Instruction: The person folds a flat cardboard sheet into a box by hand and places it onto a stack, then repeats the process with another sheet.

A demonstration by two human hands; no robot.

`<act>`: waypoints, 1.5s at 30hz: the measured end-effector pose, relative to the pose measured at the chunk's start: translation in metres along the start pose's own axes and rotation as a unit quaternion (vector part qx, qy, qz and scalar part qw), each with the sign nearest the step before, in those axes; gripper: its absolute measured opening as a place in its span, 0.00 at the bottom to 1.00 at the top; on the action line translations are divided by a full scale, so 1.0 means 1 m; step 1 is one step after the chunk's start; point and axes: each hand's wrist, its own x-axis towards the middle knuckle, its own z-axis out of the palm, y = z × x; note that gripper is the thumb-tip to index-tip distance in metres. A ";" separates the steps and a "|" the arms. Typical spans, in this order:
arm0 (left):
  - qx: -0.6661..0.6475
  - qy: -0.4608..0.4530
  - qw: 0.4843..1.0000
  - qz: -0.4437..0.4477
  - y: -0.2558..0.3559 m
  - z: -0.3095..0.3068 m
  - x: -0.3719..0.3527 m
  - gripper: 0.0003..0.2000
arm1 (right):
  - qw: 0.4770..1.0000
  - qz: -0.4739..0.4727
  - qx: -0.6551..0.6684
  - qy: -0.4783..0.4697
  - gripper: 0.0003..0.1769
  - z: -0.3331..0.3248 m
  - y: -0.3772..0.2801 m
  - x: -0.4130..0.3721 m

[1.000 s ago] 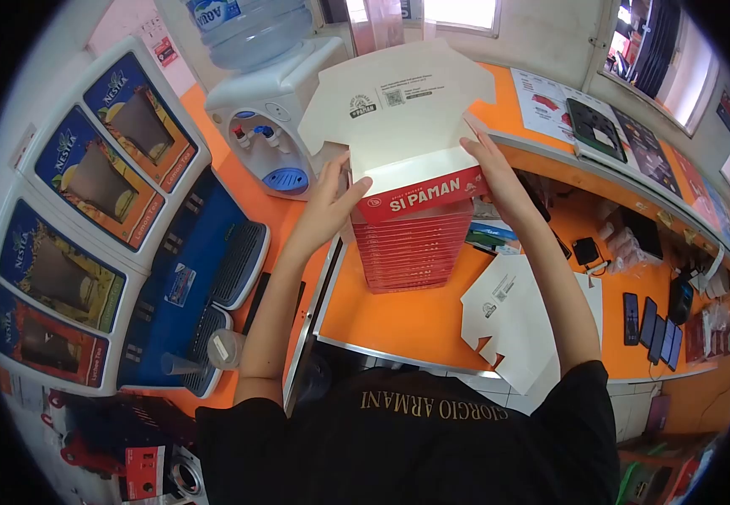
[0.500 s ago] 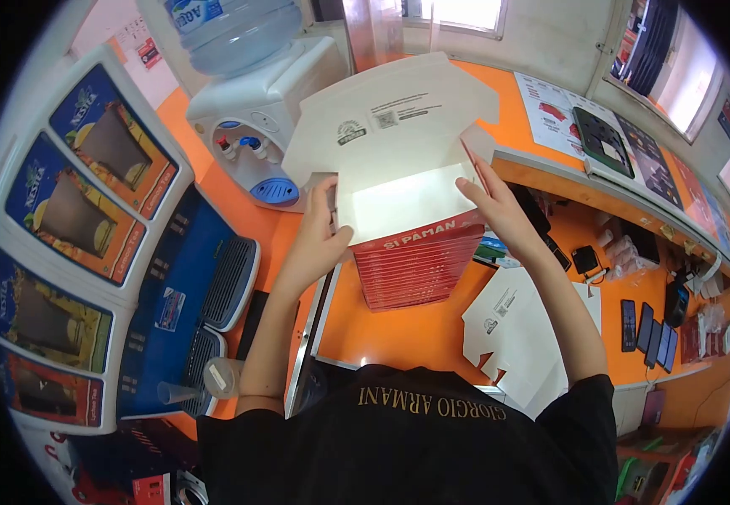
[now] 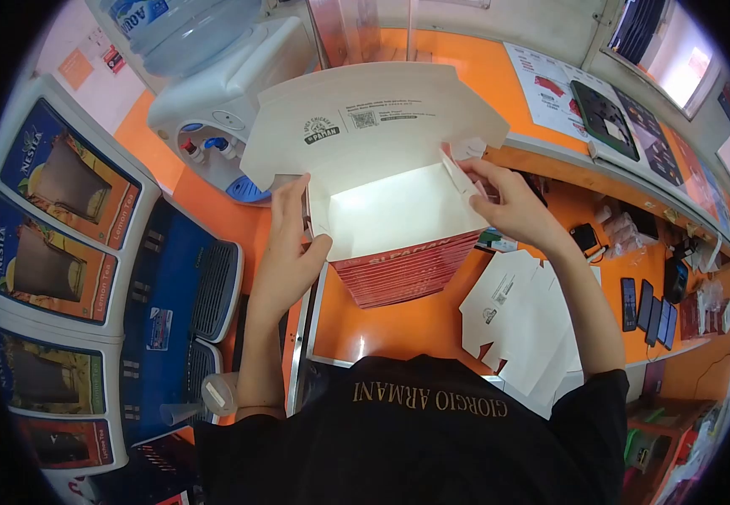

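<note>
A cardboard food box (image 3: 407, 207), white inside with its lid (image 3: 356, 118) raised at the back, sits atop a stack of nested red boxes (image 3: 407, 282). My left hand (image 3: 289, 248) grips the box's left side, thumb at the near corner and fingers along the outer wall. On the right, my right hand (image 3: 508, 202) pinches the side wall near its folded flap, fingers bent over the top edge. The box's underside is hidden by the stack's front.
Flat white box blanks (image 3: 520, 316) lie on the orange counter (image 3: 373, 332) at right. Several phones (image 3: 653, 324) lie beyond them. A water dispenser (image 3: 222, 101) stands at back left, drink machines (image 3: 62, 219) at left, and a raised shelf (image 3: 550, 160) runs along the back right.
The box has come nearer and its opening looks wider. My right hand has shifted up the side wall, its fingers now bent over the flap. My left hand has moved slightly left and down.
</note>
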 end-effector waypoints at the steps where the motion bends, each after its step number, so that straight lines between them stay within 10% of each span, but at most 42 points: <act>1: 0.014 -0.009 1.000 -0.001 0.001 0.000 0.000 0.32 | 1.000 0.003 0.001 -0.002 0.24 -0.001 0.002 -0.001; 7: -0.002 0.006 1.000 -0.007 -0.001 0.003 -0.004 0.32 | 1.000 -0.017 -0.001 -0.021 0.23 -0.003 -0.006 -0.005; 18: 0.199 -0.013 0.979 -0.038 0.017 0.001 0.000 0.30 | 0.880 -0.078 -0.444 0.149 0.17 0.030 -0.032 0.012; 45: 0.324 -0.020 0.945 -0.053 0.017 0.006 -0.001 0.30 | 0.817 -0.120 -0.544 0.149 0.05 0.046 -0.016 0.013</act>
